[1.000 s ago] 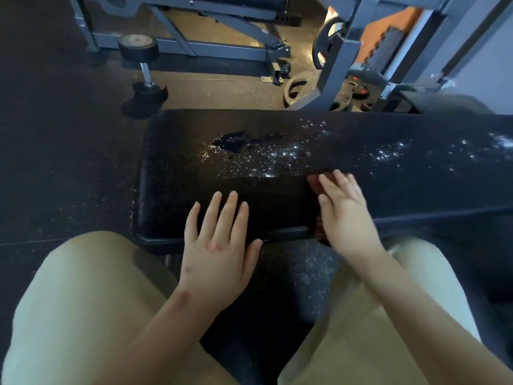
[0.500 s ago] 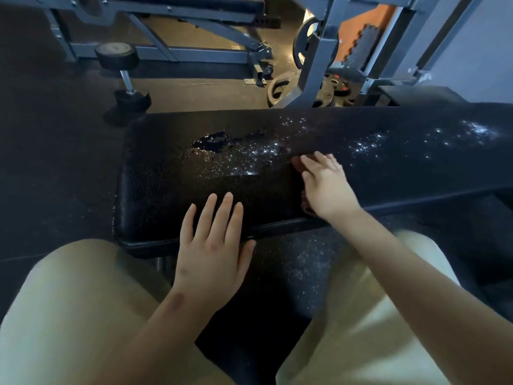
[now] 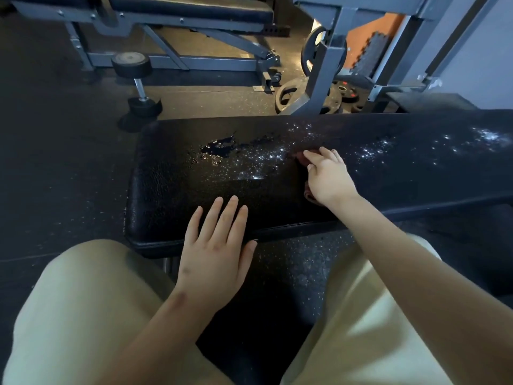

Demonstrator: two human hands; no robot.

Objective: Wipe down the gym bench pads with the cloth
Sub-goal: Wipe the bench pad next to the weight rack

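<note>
- The right hand (image 3: 329, 176) lies palm-down on a reddish cloth (image 3: 307, 193), its fingers fairly straight and pressing rather than gripping. Only scraps of the cloth show past the fingertips and at the wrist.
- The cloth sits about midway along the black padded worktop (image 3: 166, 190), nearer its far edge.
- The left hand (image 3: 216, 245) is released, flat with straight fingers on the near edge of the pad. It holds nothing and seems to serve as a brace.
- The wiping looks far from finished. A dark puddle (image 3: 219, 148) and scattered droplets (image 3: 258, 162) glisten just left of the cloth, and more wet specks (image 3: 488, 136) dot the right stretch.
- The near strip looks duller and may already be dry, though the dim light makes this uncertain.
- On the floor beyond the far edge are a dumbbell (image 3: 133, 65) standing on end, a second bench (image 3: 188, 9), weight plates (image 3: 344, 93) and a grey rack frame (image 3: 327, 65). None of them looks likely to hinder the cloth.
</note>
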